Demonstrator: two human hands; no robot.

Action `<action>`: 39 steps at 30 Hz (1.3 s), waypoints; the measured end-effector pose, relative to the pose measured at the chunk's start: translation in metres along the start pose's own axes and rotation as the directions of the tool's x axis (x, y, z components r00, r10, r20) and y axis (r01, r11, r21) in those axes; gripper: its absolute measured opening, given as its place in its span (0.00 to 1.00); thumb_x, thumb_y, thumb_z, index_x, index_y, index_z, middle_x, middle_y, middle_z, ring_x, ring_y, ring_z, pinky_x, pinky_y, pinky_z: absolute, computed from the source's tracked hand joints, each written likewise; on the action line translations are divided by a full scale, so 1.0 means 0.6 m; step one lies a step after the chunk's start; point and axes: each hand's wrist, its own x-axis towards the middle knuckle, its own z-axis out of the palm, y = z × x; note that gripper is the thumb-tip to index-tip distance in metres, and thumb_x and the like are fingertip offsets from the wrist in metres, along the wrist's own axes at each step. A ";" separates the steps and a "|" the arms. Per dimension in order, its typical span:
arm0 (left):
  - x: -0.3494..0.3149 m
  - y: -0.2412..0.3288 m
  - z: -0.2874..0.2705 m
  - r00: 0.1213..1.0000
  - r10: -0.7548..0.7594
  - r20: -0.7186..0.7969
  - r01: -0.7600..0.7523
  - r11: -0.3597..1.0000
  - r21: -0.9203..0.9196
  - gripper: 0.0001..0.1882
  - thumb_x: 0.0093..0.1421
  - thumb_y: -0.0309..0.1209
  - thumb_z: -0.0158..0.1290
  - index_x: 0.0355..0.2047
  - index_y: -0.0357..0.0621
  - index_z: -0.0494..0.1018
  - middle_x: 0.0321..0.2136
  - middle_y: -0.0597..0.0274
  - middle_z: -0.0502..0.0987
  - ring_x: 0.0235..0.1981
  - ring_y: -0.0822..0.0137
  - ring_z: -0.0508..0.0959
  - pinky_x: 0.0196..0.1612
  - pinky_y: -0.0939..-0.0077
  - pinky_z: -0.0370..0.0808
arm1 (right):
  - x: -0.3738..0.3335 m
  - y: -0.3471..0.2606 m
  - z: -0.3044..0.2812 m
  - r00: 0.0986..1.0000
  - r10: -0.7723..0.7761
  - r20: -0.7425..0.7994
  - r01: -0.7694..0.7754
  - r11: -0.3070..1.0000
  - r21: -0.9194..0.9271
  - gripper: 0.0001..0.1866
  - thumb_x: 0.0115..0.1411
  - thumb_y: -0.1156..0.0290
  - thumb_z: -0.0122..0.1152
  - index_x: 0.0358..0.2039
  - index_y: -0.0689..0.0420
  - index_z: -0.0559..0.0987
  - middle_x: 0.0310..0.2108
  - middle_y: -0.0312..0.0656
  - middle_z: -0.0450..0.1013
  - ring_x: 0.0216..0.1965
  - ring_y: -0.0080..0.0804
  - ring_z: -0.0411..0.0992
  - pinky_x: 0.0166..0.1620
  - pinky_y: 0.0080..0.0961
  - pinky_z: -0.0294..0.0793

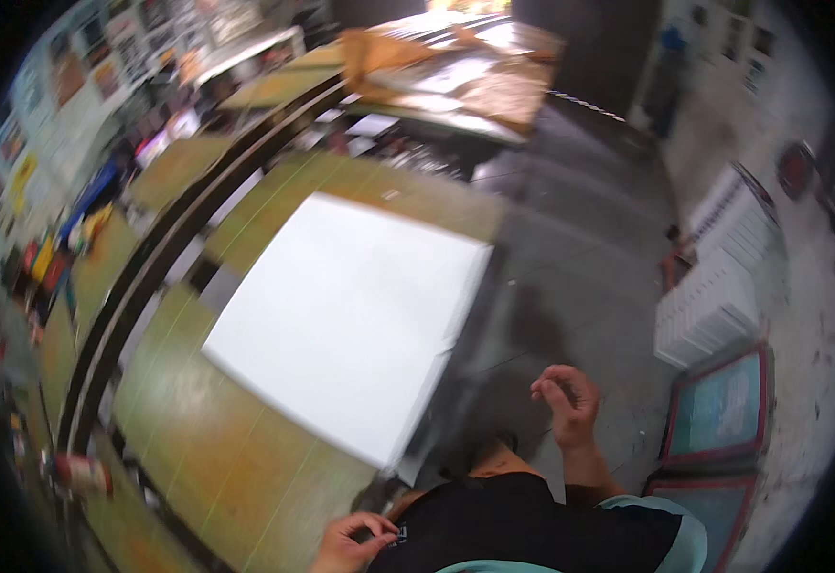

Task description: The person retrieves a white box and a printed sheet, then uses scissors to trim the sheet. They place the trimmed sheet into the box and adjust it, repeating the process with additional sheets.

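Observation:
A large white sheet or board (360,325) lies flat and askew on a stained, yellow-green table (160,382) marked with thin light lines. My left hand (355,541) is low in front of my body, off the sheet's near corner, its fingers loosely bent with a gap between thumb and forefinger. Nothing shows in it. Held up over the dark floor, to the right of the table, is my right hand (570,401). Its fingers curl in toward the thumb, and no object is visible in them. Neither hand touches the sheet.
A dark, curved-looking rail (140,248) runs along the table's left part. Tools and bottles (54,258) clutter the far left side. Brown paper or board (456,76) covers a surface at the back. Stacked white panels (709,306) and red-framed screens (718,406) lean by the right wall.

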 end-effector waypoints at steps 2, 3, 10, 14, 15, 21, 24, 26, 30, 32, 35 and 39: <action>0.033 -0.047 -0.036 0.979 -0.152 0.137 0.146 0.988 0.057 0.01 0.56 0.22 0.53 0.28 0.40 0.72 0.35 0.61 0.77 0.37 0.71 0.73 0.40 0.79 0.70 | -0.011 0.017 0.006 0.998 -0.002 -0.060 0.005 0.998 0.057 0.05 0.56 0.80 0.54 0.34 0.65 0.75 0.28 0.41 0.73 0.29 0.23 0.72 0.32 0.18 0.73; 0.063 -0.039 -0.036 0.981 -0.157 0.113 0.150 0.986 0.066 0.04 0.54 0.19 0.54 0.25 0.40 0.71 0.34 0.61 0.77 0.35 0.73 0.73 0.38 0.81 0.71 | -0.015 0.025 0.002 0.994 -0.019 -0.112 0.026 0.998 0.061 0.05 0.56 0.80 0.54 0.34 0.65 0.75 0.28 0.41 0.73 0.29 0.23 0.72 0.32 0.18 0.73; 0.339 -0.122 -0.031 0.998 -0.052 0.024 0.043 0.957 0.286 0.01 0.51 0.19 0.57 0.26 0.37 0.77 0.25 0.62 0.79 0.28 0.74 0.76 0.35 0.81 0.73 | -0.011 0.052 -0.118 0.961 -0.032 -0.273 -0.021 0.982 -0.189 0.07 0.56 0.76 0.58 0.35 0.63 0.75 0.29 0.39 0.74 0.29 0.22 0.72 0.33 0.19 0.72; 0.527 -0.272 -0.120 0.950 -0.303 -0.072 0.288 0.766 0.574 0.04 0.52 0.24 0.57 0.29 0.37 0.78 0.26 0.62 0.79 0.29 0.72 0.76 0.36 0.77 0.72 | -0.007 0.136 -0.206 0.891 0.015 -0.454 -0.169 0.938 -0.301 0.09 0.55 0.72 0.60 0.35 0.62 0.76 0.28 0.36 0.74 0.29 0.20 0.71 0.34 0.20 0.71; 0.562 -0.309 -0.138 0.902 -0.419 -0.106 0.374 0.631 0.680 0.05 0.52 0.24 0.57 0.29 0.37 0.78 0.26 0.62 0.79 0.29 0.72 0.76 0.36 0.77 0.72 | -0.016 0.189 -0.247 0.861 0.142 -0.489 -0.290 0.926 -0.242 0.09 0.55 0.70 0.60 0.35 0.62 0.76 0.27 0.36 0.74 0.30 0.20 0.71 0.34 0.20 0.70; 0.746 -0.377 -0.052 0.761 -0.637 -0.122 0.403 0.318 0.858 0.08 0.53 0.28 0.56 0.31 0.36 0.77 0.27 0.61 0.79 0.30 0.71 0.76 0.36 0.75 0.72 | -0.251 0.570 -0.466 0.442 0.751 -0.491 -0.697 -0.057 -0.715 0.24 0.58 0.49 0.47 0.39 0.57 0.78 0.37 0.49 0.75 0.39 0.49 0.72 0.45 0.41 0.70; 0.877 -0.402 0.062 0.719 -0.694 -0.043 0.339 0.297 0.893 0.09 0.54 0.30 0.55 0.32 0.36 0.77 0.28 0.60 0.78 0.30 0.70 0.76 0.36 0.74 0.71 | -0.501 0.665 -0.580 0.064 0.925 -0.375 -0.607 -0.262 -0.750 0.18 0.52 0.58 0.50 0.38 0.55 0.76 0.39 0.49 0.73 0.40 0.43 0.73 0.42 0.40 0.70; 0.978 -0.395 0.139 0.719 -0.695 -0.011 0.298 0.294 0.908 0.10 0.54 0.31 0.55 0.33 0.36 0.76 0.28 0.60 0.78 0.30 0.69 0.76 0.36 0.74 0.71 | -0.568 0.619 -0.603 0.154 0.944 -0.293 -0.556 -0.162 -0.815 0.13 0.45 0.64 0.55 0.32 0.55 0.76 0.35 0.46 0.74 0.36 0.40 0.74 0.36 0.38 0.71; 1.228 -0.371 0.320 0.739 -0.672 0.040 0.169 0.243 0.955 0.13 0.55 0.34 0.54 0.34 0.36 0.76 0.29 0.59 0.78 0.31 0.68 0.75 0.36 0.73 0.71 | -0.540 0.569 -0.618 0.041 0.929 -0.369 -0.775 -0.203 -0.598 0.10 0.43 0.68 0.60 0.28 0.55 0.75 0.29 0.42 0.75 0.29 0.33 0.75 0.28 0.34 0.72; 1.364 -0.362 0.402 0.788 -0.613 0.058 0.109 0.232 0.967 0.14 0.55 0.35 0.54 0.35 0.36 0.75 0.29 0.59 0.78 0.31 0.68 0.75 0.36 0.72 0.71 | -0.447 0.559 -0.638 -0.030 0.825 -0.565 -0.936 -0.222 -0.275 0.12 0.46 0.65 0.60 0.31 0.55 0.75 0.29 0.40 0.75 0.28 0.31 0.75 0.27 0.33 0.71; 1.576 -0.337 0.629 0.896 -0.388 0.215 -0.065 0.364 0.929 0.16 0.56 0.37 0.54 0.36 0.36 0.75 0.30 0.58 0.78 0.31 0.67 0.75 0.37 0.71 0.71 | -0.258 0.555 -0.676 -0.138 0.615 -0.776 -0.942 0.161 0.295 0.15 0.52 0.60 0.59 0.36 0.56 0.75 0.28 0.38 0.75 0.27 0.27 0.75 0.25 0.30 0.71; 1.705 -0.269 1.038 0.802 -0.011 0.597 -0.455 0.638 0.622 0.18 0.56 0.40 0.53 0.37 0.35 0.74 0.31 0.57 0.78 0.32 0.66 0.75 0.37 0.70 0.70 | 0.009 0.496 -0.722 -0.237 0.540 -0.807 -0.666 0.515 0.540 0.10 0.53 0.66 0.58 0.33 0.58 0.78 0.26 0.40 0.75 0.24 0.27 0.73 0.25 0.28 0.72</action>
